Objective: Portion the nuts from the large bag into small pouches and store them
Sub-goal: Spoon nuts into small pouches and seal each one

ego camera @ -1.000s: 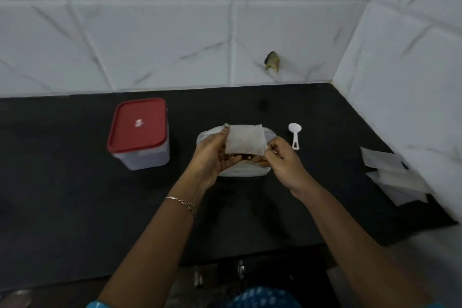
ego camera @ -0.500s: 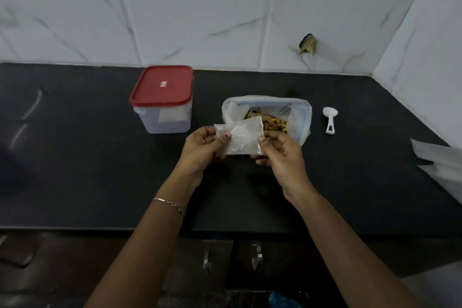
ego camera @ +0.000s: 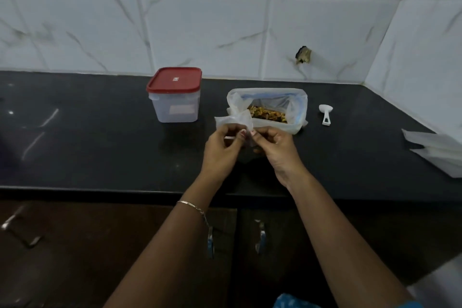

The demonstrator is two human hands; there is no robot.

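A large clear plastic bag (ego camera: 297, 107) stands open on the black counter (ego camera: 100, 147), with yellow-brown nuts (ego camera: 267, 114) showing inside. In front of it I hold a small translucent pouch (ego camera: 233, 120) above the counter. My left hand (ego camera: 220, 150) pinches the pouch at its lower left. My right hand (ego camera: 275, 145) pinches its lower right, fingertips nearly meeting the left hand's. The pouch is crumpled and its top leans toward the bag. What the pouch holds is hidden.
A clear container with a red lid (ego camera: 175, 95) stands left of the bag. A white plastic scoop (ego camera: 325, 114) lies to the bag's right. A stack of flat pouches (ego camera: 435, 150) lies at the counter's right end. White tiled walls close the back and right.
The view has tilted up and back, so the bag's contents now show. The pouch has gone from flat and raised to lowered and crumpled, and my hands have drawn closer together.
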